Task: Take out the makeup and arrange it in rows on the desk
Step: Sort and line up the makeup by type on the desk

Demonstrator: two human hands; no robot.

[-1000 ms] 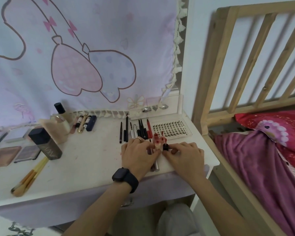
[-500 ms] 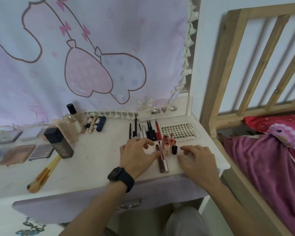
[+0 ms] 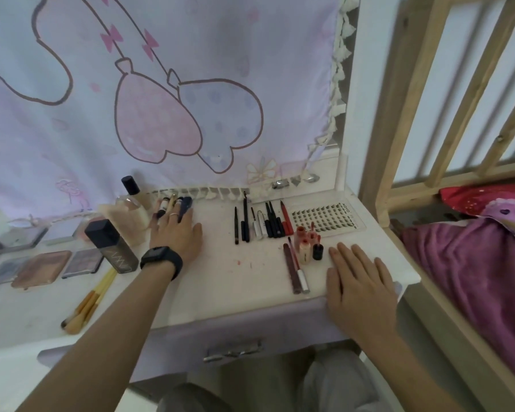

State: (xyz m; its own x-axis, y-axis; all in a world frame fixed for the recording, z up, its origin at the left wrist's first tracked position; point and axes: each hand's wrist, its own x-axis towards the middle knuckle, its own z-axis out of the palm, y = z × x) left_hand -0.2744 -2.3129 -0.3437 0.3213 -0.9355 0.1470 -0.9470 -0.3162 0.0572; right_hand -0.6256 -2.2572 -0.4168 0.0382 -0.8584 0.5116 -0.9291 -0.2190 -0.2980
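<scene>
Beside the clear bottle (image 3: 134, 215), straight left hand (image 3: 176, 233) fingers (image 3: 173, 217) reach the small tubes (image 3: 162, 207) — seemingly gripping nothing; pinch one squarely, right hand (image 3: 360, 281) lying flat.

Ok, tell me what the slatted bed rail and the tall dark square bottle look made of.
Pale slatted bed rail: unfinished-looking wood, matte, with visible grain and a dark knot. Tall dark square bottle: probably frosted glass or plastic, translucent brown-grey body under an opaque matte black cap.
</scene>
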